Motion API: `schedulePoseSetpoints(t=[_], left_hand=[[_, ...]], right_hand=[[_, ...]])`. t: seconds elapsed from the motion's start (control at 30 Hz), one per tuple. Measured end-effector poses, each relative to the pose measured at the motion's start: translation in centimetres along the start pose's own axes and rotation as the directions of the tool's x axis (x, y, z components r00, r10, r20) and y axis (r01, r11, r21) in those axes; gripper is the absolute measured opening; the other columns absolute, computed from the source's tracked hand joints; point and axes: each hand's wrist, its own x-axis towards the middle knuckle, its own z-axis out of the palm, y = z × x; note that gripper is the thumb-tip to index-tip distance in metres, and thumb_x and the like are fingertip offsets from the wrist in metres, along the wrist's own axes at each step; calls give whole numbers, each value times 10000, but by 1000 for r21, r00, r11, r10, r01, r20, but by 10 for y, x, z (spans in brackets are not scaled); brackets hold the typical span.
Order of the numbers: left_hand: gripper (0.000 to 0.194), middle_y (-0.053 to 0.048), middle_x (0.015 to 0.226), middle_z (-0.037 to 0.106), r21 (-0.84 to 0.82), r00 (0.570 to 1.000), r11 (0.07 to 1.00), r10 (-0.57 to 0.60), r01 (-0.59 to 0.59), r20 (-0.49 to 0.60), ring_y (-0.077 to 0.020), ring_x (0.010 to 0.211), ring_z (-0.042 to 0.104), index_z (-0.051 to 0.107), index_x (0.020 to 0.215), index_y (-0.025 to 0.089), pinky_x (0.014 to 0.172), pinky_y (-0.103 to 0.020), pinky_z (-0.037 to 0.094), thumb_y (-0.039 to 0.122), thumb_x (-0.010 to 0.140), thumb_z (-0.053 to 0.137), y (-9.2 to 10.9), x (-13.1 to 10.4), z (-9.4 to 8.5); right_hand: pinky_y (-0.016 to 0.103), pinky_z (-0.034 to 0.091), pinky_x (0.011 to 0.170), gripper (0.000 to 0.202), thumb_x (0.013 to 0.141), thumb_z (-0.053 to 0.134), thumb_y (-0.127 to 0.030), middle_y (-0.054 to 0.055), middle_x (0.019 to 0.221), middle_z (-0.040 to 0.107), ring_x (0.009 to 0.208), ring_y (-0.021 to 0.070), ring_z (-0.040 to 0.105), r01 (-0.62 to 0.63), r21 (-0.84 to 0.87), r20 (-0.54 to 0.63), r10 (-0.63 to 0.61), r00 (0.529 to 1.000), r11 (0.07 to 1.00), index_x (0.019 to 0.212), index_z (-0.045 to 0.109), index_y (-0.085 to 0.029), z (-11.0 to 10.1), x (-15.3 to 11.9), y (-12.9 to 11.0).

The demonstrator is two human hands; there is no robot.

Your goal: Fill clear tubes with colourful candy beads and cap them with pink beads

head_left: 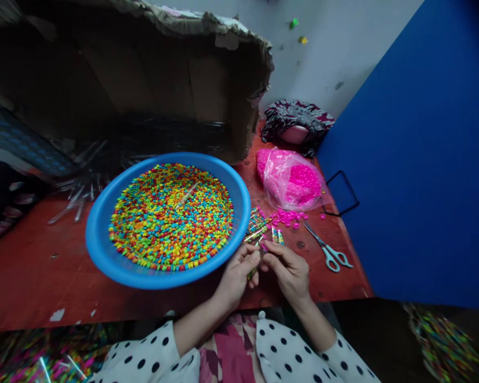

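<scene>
1. We judge that the main risk is a spill: if the slim clear plastic tube of multicoloured pellets (251, 274) tips while its upper end is uncapped, pellets could run out onto the red tabletop (35, 282).
2. We could also lose the small bright-pink plastic cap (264, 246); a skewed push or slipping fingertips would send it among the loose bright-pink plastic pieces (288, 218) nearby.
3. An elbow or forearm swinging left might knock the wide round blue plastic basin (102, 250), full of multicoloured pellets (171, 223), since the left grip (237, 274) works just beside its rim.
4. A sweep to the right could catch the pale-blue-handled metal scissors (331, 254), lying open-handled near the right grip (290, 272).
5. We see the left grip curled, thumb and fingers pinching the tube, whose lower part shows beneath the thumb, above the tabletop's front edge.
6. We find the right grip nearly closed, thumb and forefinger apparently pinching the cap beside the left fingertips; the detail is too small for certainty.
</scene>
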Motion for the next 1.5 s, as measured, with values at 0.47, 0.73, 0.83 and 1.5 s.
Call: schedulePoseSetpoints(t=[0.47,0.73,0.83,1.5], left_hand=[[380,12,711,560,-33,996,999,22,-19,90,-65,488,489,469,961,152,474,-179,368,471,788,583,5,6,4],[436,-11,738,576,-82,995,996,32,-24,97,-80,518,515,477,1036,140,475,-185,387,456,771,619,4,0,8],[405,-24,775,590,-93,994,995,42,-33,98,-80,551,530,482,1056,132,500,-183,401,423,799,599,4,-1,6],[310,75,539,414,247,981,953,148,-176,129,-62,429,408,472,829,175,435,-173,318,474,822,553,4,25,7]], right_hand=[[215,482,508,227,708,709,-229,15,816,680,532,78,534,-358,576,22,424,906,735,934,689,-223,9,3,-5],[205,489,475,192,625,737,-207,24,828,690,576,105,577,-453,775,137,581,802,442,811,691,-205,10,12,-27],[204,498,508,178,654,725,-225,44,879,685,669,124,603,-444,772,137,564,815,455,826,692,-192,8,14,-28],[336,504,777,368,815,544,-418,83,1000,659,862,199,625,-373,-354,-88,367,926,858,1085,599,-175,-41,-7,14]])
